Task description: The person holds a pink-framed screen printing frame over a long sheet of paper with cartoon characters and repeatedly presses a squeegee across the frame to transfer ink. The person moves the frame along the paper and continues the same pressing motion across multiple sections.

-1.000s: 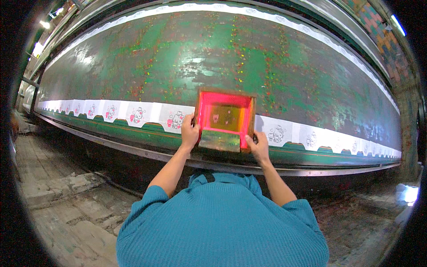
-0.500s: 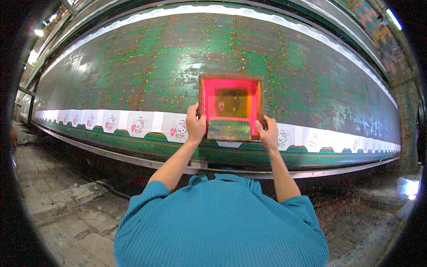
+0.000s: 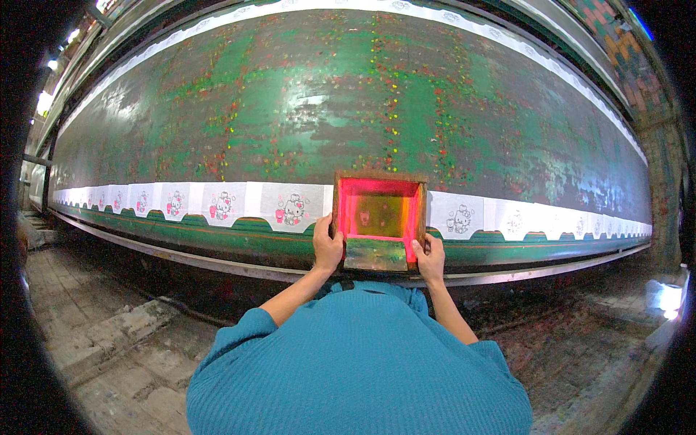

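Note:
A small wooden-framed printing screen sits over the white strip at the table's near edge. Bright pink ink coats its inner walls, and its mesh window is yellowish brown with small pale marks. My left hand grips the frame's left side, thumb on top. On the opposite side my right hand holds the near right corner. Left of the frame lies a white fabric panel with a cartoon cat outline and pink-red touches. The panel on the right bears a grey outline. The frame hides the strip beneath it.
A long green and dark table, spotted with red and yellow paint, stretches across the view. Another white strip runs along its far edge. A pale metal rail borders the near side, above a rough stone floor.
Both my hands have brought the printing screen nearer to me, from partly over the green table down over the white strip. My grip on its sides stays.

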Demonstrator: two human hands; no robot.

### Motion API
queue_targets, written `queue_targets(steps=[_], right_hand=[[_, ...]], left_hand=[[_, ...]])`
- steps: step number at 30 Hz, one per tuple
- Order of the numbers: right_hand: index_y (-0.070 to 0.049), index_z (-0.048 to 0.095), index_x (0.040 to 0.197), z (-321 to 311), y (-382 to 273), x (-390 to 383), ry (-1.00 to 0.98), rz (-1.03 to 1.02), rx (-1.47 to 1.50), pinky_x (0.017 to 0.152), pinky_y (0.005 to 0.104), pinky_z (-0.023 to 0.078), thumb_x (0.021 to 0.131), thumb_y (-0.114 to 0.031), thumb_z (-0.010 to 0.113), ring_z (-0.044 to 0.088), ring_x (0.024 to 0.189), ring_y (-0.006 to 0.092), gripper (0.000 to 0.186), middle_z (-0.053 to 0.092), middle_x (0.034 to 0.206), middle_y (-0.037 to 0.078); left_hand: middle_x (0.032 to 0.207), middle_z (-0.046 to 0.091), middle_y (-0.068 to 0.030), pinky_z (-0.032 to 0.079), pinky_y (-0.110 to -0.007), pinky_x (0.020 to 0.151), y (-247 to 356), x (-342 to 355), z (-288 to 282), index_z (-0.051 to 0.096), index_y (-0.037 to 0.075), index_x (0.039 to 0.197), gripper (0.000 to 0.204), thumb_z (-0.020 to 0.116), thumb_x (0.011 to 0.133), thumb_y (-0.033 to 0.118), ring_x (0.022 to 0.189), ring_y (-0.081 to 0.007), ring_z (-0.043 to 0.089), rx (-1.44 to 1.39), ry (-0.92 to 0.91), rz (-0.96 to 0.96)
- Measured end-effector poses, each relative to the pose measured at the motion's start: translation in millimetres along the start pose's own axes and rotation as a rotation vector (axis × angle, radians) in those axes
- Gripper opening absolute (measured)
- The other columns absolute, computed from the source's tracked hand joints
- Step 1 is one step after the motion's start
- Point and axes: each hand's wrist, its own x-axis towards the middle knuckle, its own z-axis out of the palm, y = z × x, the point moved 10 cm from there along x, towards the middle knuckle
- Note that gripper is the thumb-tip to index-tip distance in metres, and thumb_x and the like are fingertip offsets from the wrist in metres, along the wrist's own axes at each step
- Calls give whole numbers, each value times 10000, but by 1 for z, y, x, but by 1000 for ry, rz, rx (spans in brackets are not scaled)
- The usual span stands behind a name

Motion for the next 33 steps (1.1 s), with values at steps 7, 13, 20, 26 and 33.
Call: queue_targets(steps=[7,13,20,26,33], right_hand=[[10,639,1209,-1,4,-10,31,-27,-1,873,376,501,885,-315,780,598,966,267,481,587,1053,129],[15,642,1211,-3,5,-10,2,-6,-32,887,375,501,896,-286,772,605,970,266,456,592,1048,127],[20,649,1195,-10,-10,-9,7,11,-31,904,400,501,898,-271,769,608,995,292,433,608,1074,151],[-14,637,1210,2,-107,-44,-21,-523,-283,977,480,471,821,-205,790,575,1098,386,460,607,1168,178],[-28,666,1118,70,-137,-77,-481,-760,-592,970,466,457,724,-67,726,601,1117,320,401,648,1170,122]], left_hand=[[1102,614,-235,481,-442,965,-8,-5,1,597,-70,1220,446,610,775,-41,1064,-416,595,32,-21,-34],[1116,612,-241,487,-441,961,-9,-7,2,591,-65,1231,452,608,781,-36,1063,-417,599,34,-30,-48],[1087,607,-231,483,-434,939,-4,-7,6,581,-58,1250,452,590,800,-18,1041,-401,597,71,-39,-31],[1077,598,-239,480,-451,942,-7,-6,9,572,-62,1243,444,590,803,-7,1041,-418,587,108,-48,-34],[1101,598,-252,483,-475,943,-13,-7,11,562,-75,1235,456,594,785,-9,1047,-441,580,150,-57,2]])
